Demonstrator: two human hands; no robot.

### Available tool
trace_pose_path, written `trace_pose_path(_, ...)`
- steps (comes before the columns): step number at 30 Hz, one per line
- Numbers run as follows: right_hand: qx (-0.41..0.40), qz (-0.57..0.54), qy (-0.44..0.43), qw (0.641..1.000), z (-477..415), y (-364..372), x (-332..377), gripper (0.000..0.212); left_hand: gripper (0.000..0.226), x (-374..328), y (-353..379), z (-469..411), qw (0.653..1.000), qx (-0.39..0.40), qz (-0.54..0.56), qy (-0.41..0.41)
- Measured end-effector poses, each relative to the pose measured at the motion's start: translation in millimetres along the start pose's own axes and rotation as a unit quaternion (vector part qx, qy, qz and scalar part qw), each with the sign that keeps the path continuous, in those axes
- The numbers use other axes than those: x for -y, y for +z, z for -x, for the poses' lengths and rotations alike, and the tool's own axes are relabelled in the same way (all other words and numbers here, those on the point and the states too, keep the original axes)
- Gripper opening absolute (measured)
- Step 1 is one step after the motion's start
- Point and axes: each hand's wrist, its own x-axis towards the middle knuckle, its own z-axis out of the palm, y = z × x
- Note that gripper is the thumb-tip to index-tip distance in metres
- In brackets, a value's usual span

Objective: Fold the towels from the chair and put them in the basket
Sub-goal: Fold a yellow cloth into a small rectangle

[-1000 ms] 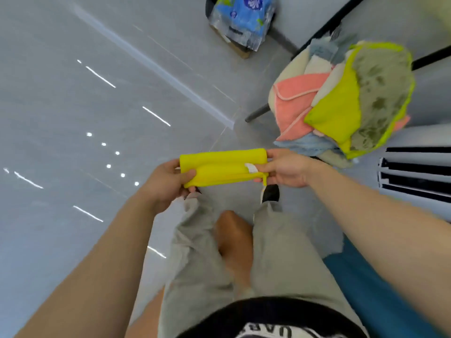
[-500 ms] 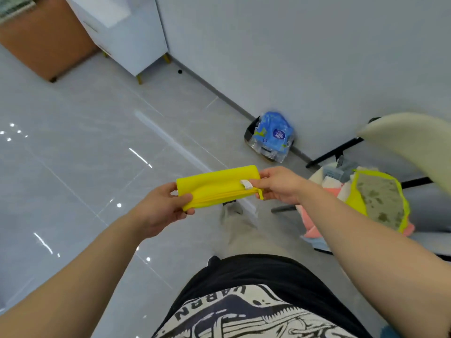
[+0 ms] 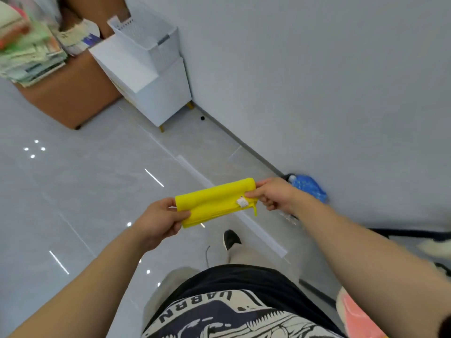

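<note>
A folded yellow towel (image 3: 214, 201) hangs in the air in front of me, held level at both ends. My left hand (image 3: 158, 222) pinches its left end with thumb on top. My right hand (image 3: 273, 195) pinches the right end beside a small white label. A white slatted basket (image 3: 156, 42) stands on a white cabinet at the far wall, well above and left of the towel. At the lower right edge only a pink towel (image 3: 356, 315) and a bit of the chair (image 3: 436, 248) show.
A white cabinet (image 3: 156, 93) stands against the grey wall, with a brown cabinet (image 3: 70, 98) to its left carrying a stack of folded cloths (image 3: 26, 45). A blue plastic bag (image 3: 308, 186) lies by the wall. My shoe (image 3: 230, 239) is on the glossy tiled floor.
My view has swung up and left, away from the chair's towel pile toward the cabinet and basket. Both hands keep the same hold on the folded yellow towel.
</note>
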Motion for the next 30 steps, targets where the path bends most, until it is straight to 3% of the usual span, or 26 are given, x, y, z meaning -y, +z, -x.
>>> trace_pose_path(9,0.033,0.055,-0.016,0.998,-136,28,221,0.021,0.031,-146,-151,-136,0.994,0.037,0.106,-0.011)
trace_pose_path(12,0.010,0.033,-0.035,0.999,-173,43,293,0.020,0.036,-203,-205,-177,0.985,0.062,0.158,-0.018)
trace_pose_path(17,-0.044,-0.044,-0.020,0.998,-224,54,414,0.026,0.021,-304,-281,-236,0.970,0.041,0.240,-0.028)
trace_pose_path(20,-0.046,-0.079,-0.014,0.996,-263,47,481,0.024,0.023,-360,-312,-282,0.974,0.046,0.220,-0.010)
trace_pose_path(22,-0.044,-0.029,-0.021,0.998,-299,37,523,0.035,0.022,-393,-327,-318,0.986,0.042,0.160,0.017)
trace_pose_path(25,-0.043,0.087,-0.046,0.994,-363,24,589,0.018,0.016,-438,-347,-378,0.996,0.015,0.081,0.040)
trace_pose_path(30,0.010,0.254,-0.058,0.966,-466,-1,708,0.027,0.044,-518,-379,-460,0.998,-0.015,0.039,0.036)
